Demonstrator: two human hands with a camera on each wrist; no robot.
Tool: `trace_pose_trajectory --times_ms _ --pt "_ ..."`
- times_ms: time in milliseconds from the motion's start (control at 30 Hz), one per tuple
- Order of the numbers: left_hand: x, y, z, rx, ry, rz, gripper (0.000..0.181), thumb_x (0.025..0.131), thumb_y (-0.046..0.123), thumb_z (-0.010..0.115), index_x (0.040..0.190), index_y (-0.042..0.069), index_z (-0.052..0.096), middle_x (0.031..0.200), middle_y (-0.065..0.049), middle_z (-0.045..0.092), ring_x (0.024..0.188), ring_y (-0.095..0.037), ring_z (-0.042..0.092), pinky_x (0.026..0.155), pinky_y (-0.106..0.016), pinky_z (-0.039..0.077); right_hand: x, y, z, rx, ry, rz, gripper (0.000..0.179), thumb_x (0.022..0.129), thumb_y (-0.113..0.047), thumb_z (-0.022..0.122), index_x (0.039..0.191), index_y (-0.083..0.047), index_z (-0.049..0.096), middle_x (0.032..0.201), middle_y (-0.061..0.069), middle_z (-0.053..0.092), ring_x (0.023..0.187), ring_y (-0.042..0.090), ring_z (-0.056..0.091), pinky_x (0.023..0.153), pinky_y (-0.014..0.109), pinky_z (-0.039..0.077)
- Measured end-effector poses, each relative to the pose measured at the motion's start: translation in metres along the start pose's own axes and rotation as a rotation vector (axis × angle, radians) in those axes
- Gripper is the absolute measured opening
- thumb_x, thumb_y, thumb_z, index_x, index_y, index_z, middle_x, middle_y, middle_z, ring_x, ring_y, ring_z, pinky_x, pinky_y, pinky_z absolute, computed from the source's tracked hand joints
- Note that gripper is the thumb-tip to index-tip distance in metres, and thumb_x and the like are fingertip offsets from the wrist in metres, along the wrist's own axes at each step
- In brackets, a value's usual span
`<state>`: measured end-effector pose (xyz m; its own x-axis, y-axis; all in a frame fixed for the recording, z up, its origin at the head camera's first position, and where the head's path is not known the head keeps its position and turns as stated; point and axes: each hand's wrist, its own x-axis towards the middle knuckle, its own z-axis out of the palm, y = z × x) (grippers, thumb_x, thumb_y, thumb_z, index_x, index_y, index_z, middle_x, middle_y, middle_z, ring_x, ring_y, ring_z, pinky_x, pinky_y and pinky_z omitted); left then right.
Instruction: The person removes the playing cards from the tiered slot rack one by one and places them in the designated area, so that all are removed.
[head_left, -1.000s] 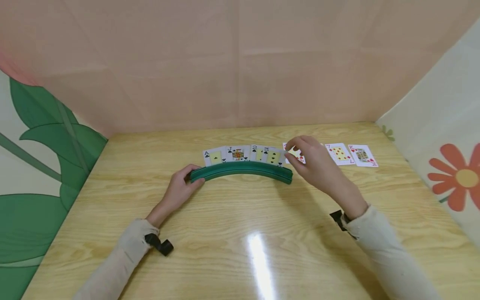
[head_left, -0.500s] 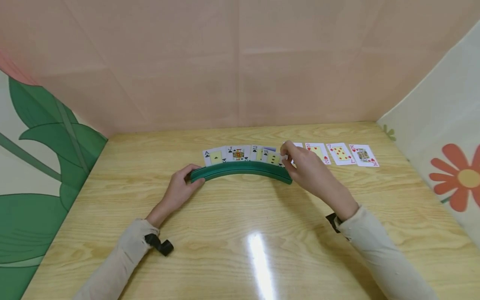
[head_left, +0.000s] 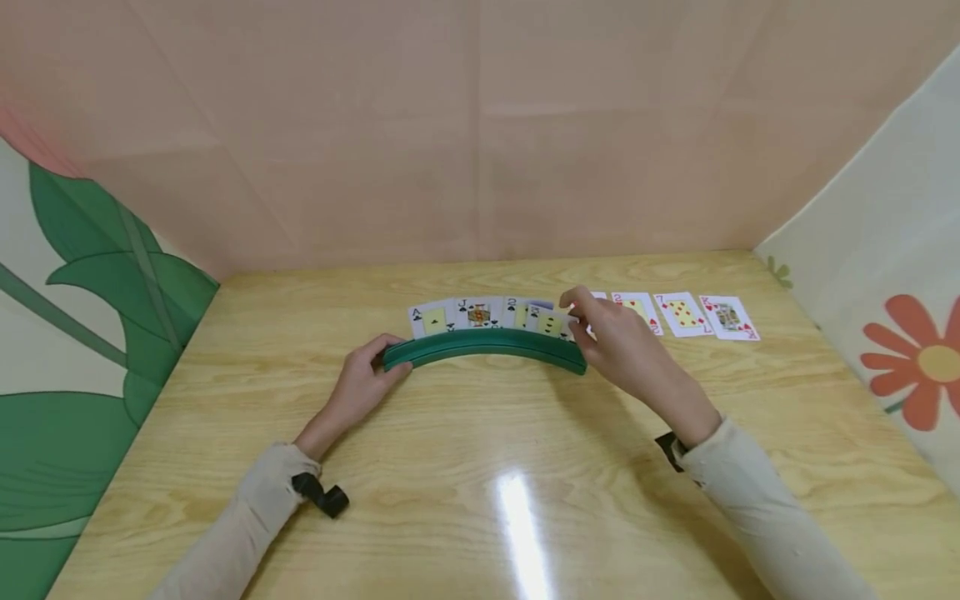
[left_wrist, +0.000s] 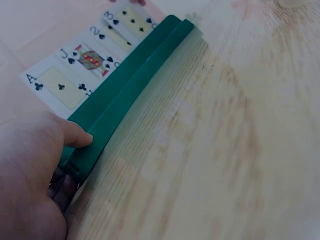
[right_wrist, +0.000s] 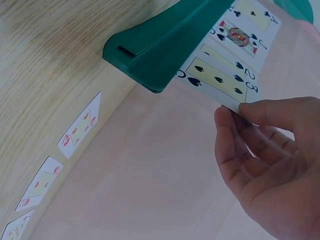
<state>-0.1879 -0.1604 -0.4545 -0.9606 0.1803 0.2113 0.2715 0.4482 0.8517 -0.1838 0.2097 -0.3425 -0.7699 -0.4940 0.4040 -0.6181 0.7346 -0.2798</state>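
Pink cloth hangs [head_left: 360, 150] behind the wood-grain table [head_left: 420, 483] I'm watching, with painted green leaves [head_left: 165, 300] on the left wall and an orange flower [head_left: 922, 362] on the right. On the table sits a curved green card holder [head_left: 487, 340] with a fan of cards rising behind its front wall: ace of clubs [head_left: 431, 319], jack of spades [head_left: 478, 313], two of spades [head_left: 516, 312] partly covered, then three of spades [head_left: 550, 323] at the right. How deep that last card sits in the slot I cannot tell. Beyond the holder's right end lie a red two [head_left: 637, 312], the seven of diamonds [head_left: 682, 315] and a red king [head_left: 729, 318]. The right wrist view shows another red card [right_wrist: 80, 125], mostly hidden by the hand from above, and the holder's grooved end. The left hand [head_left: 356, 383] grips the holder's left end, its thumb across the front, as the left wrist view shows. The right hand [head_left: 626, 346] pinches the three by its outer edge between thumb and forefinger, nearly closed, other fingers loosely bent.
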Motion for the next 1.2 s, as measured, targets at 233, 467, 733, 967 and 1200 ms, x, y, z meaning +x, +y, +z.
trace_pose_trajectory --times_ms 233,467,733,967,1200 --pt "-0.003 0.000 0.003 -0.023 -0.011 -0.017 0.027 0.093 0.013 0.072 0.118 0.004 0.066 0.109 -0.013 0.067 0.096 -0.025 0.056 0.086 -0.040 0.046 -0.002 0.000 0.000 -0.004 0.004 -0.005 0.021 0.093 0.002 0.061 0.112 -0.005 0.057 0.082 0.006 0.066 0.069 0.018 0.059 0.060 0.035 0.048" --pt "-0.010 0.039 -0.004 -0.014 -0.025 -0.018 0.025 0.092 0.003 0.069 0.116 -0.004 0.064 0.107 -0.019 0.066 0.094 -0.027 0.057 0.085 -0.043 0.047 -0.004 0.000 -0.002 -0.012 0.063 -0.034 0.018 0.092 0.004 0.061 0.108 -0.005 0.060 0.080 0.004 0.064 0.063 0.014 0.052 0.055 0.031 0.042" --pt "-0.008 0.036 -0.002 -0.022 -0.023 -0.022 0.025 0.093 0.002 0.069 0.116 -0.004 0.064 0.107 -0.019 0.066 0.094 -0.026 0.056 0.086 -0.044 0.047 -0.004 0.002 -0.004 -0.004 0.059 -0.026 0.018 0.091 0.004 0.062 0.107 -0.003 0.059 0.084 0.009 0.068 0.071 0.018 0.064 0.057 0.033 0.049" --pt "0.000 0.003 0.004 -0.020 -0.009 -0.011 0.027 0.093 0.010 0.071 0.118 0.002 0.065 0.109 -0.015 0.066 0.096 -0.026 0.057 0.086 -0.044 0.047 -0.003 -0.001 -0.012 -0.019 0.133 -0.057 0.018 0.089 0.005 0.063 0.104 -0.003 0.057 0.085 0.009 0.069 0.070 0.019 0.064 0.057 0.034 0.050" --pt "-0.001 -0.001 0.001 -0.008 0.002 0.005 0.027 0.092 0.018 0.073 0.117 0.009 0.067 0.108 -0.008 0.067 0.095 -0.020 0.057 0.085 -0.037 0.047 -0.001 -0.001 -0.024 -0.014 0.191 -0.061 0.016 0.086 0.011 0.061 0.093 -0.003 0.062 0.083 0.008 0.066 0.073 0.020 0.061 0.061 0.037 0.051"
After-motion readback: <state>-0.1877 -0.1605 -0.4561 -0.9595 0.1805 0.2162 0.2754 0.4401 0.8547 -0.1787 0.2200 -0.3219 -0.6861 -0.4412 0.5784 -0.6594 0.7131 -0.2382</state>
